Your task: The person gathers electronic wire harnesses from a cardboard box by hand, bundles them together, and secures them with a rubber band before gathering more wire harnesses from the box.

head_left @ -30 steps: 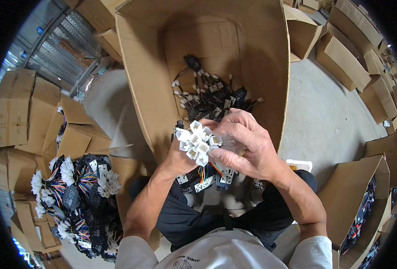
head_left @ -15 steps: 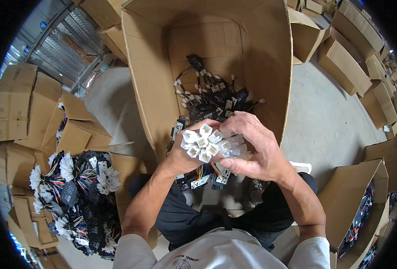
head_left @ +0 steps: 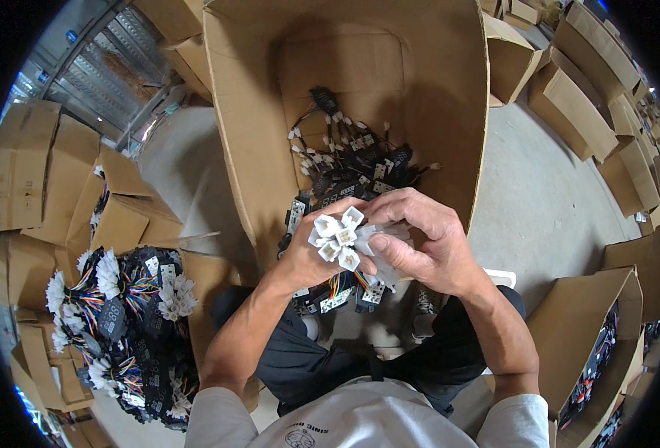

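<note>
Both hands meet in front of my chest over my lap. My left hand [head_left: 311, 257] grips a bundle of white plastic connectors [head_left: 337, 237] with coloured wires hanging below it. My right hand [head_left: 419, 243] closes over the same bundle from the right, thumb pressed on a connector. Just beyond the hands stands a large open cardboard box [head_left: 248, 149] holding a heap of black modules with wires and white plugs [head_left: 352, 160].
A pile of finished wire harnesses with white connectors [head_left: 121, 321] fills a box at my left. Stacked cardboard cartons [head_left: 31, 172] line the left side, more cartons [head_left: 576, 104] the right. Another open box with harnesses [head_left: 606, 351] sits at lower right on the grey floor.
The hands with the connector bundle have shifted slightly down and toward my body, and the right fingers have closed further over the connectors.
</note>
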`<state>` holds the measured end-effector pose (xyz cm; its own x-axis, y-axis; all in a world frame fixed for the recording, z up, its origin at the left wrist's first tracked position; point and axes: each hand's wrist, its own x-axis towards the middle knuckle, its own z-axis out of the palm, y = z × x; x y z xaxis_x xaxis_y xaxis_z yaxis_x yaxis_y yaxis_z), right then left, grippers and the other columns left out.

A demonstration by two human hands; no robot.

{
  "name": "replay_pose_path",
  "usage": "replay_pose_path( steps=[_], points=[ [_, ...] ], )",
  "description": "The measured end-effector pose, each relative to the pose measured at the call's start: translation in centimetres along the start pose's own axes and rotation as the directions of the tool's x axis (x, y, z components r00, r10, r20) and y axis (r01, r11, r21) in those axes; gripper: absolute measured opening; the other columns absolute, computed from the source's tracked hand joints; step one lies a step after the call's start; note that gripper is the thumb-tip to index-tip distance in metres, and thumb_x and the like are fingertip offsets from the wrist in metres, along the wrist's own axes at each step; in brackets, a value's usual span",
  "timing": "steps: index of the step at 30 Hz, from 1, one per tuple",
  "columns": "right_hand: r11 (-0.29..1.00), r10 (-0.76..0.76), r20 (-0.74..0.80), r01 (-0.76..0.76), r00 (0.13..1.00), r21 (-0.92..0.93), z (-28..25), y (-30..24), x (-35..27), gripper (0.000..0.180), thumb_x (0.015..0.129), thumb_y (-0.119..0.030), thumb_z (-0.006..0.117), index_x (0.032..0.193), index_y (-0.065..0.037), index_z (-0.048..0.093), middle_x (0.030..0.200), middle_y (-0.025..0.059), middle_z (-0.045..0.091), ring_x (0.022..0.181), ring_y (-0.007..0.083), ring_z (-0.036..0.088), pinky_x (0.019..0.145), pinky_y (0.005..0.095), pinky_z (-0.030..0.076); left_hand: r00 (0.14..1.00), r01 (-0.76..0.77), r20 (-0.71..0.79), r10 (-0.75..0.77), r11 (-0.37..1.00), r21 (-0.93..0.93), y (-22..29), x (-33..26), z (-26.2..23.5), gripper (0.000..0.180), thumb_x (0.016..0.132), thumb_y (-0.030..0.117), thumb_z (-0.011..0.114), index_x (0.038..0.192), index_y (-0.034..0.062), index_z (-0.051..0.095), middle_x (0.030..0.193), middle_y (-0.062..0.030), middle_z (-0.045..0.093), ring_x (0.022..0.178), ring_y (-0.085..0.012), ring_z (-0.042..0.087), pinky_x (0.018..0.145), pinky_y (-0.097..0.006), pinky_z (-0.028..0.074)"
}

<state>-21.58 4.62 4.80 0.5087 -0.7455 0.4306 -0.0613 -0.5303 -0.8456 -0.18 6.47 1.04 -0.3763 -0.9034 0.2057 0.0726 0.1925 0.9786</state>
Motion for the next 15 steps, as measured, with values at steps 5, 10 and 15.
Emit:
replay_pose_path(
  steps=[5, 10, 15],
  points=[
    [0.996, -0.072, 0.036, 0.073, 0.997, -0.041, -0.6, -0.2, 0.3, 0.022, 0.086, -0.013, 0.073, 0.102, 0.0, 0.067, 0.103, 0.0153, 0.067, 0.096, 0.0284, 0.066, 0.086, 0.0389, 0.053, 0.999, 0.033, -0.043, -0.031, 0.999, 0.04, 0.2, -0.4, 0.1, 0.075, 0.066, 0.023, 0.095, 0.127, -0.0005, 0.058, 0.109, -0.0046, 0.067, 0.098, -0.0113, 0.064, 0.085, -0.028, 0.054],
    [0.997, -0.078, -0.03, 0.078, 0.996, 0.014, 0.2, -1.0, 0.6, 0.027, 0.086, -0.018, 0.076, 0.103, 0.001, 0.069, 0.108, 0.0148, 0.066, 0.105, 0.0265, 0.064, 0.089, 0.0368, 0.052, 0.987, -0.148, 0.068, 0.145, 0.987, 0.054, 0.3, -0.1, 0.7, 0.056, 0.073, 0.007, 0.088, 0.122, -0.001, 0.062, 0.115, -0.0079, 0.067, 0.1, -0.0138, 0.064, 0.088, -0.029, 0.054],
    [0.997, 0.056, 0.072, -0.059, 0.996, 0.044, 0.5, -0.8, 0.5, 0.013, 0.089, -0.006, 0.072, 0.1, 0.0, 0.069, 0.103, 0.0113, 0.064, 0.092, 0.0185, 0.064, 0.073, 0.0295, 0.055, 0.988, 0.074, 0.142, -0.055, 0.988, -0.136, 0.1, -0.2, 0.6, 0.044, 0.075, 0.004, 0.084, 0.114, -0.0016, 0.064, 0.11, -0.0089, 0.065, 0.101, -0.0152, 0.065, 0.087, -0.031, 0.056]
  ],
)
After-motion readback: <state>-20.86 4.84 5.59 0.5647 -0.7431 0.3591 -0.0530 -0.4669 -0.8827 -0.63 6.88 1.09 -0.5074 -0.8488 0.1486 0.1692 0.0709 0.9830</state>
